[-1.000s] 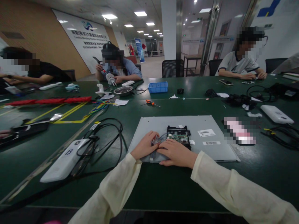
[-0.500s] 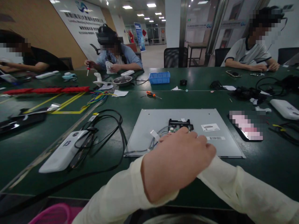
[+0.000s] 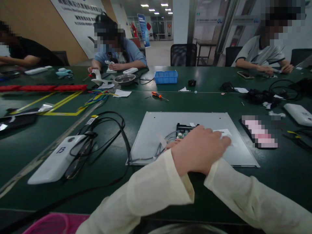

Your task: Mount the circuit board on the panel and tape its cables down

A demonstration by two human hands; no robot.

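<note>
A flat grey panel (image 3: 151, 130) lies on the green table before me, with a small circuit board in a black frame (image 3: 181, 127) near its middle. My left hand (image 3: 201, 149) crosses over the panel, its back to me and its knuckles bent; what its curled fingers hold, if anything, is hidden. Beneath it, my right hand (image 3: 172, 144) is mostly covered, and only a bit of finger shows beside the board and the thin grey cables (image 3: 159, 152). A white label (image 3: 223, 132) sits on the panel just beyond my left knuckles.
At left lies a white power bank (image 3: 57, 159) with looped black cables (image 3: 123, 125). A screwdriver (image 3: 158, 95) and a blue basket (image 3: 166, 77) are beyond the panel. A phone (image 3: 259, 131) lies to the right. Several people sit across the table.
My left hand has moved a little up and to the right over the panel. The view has tilted slightly downward. Across the table, a person's hand with a screwdriver has lowered.
</note>
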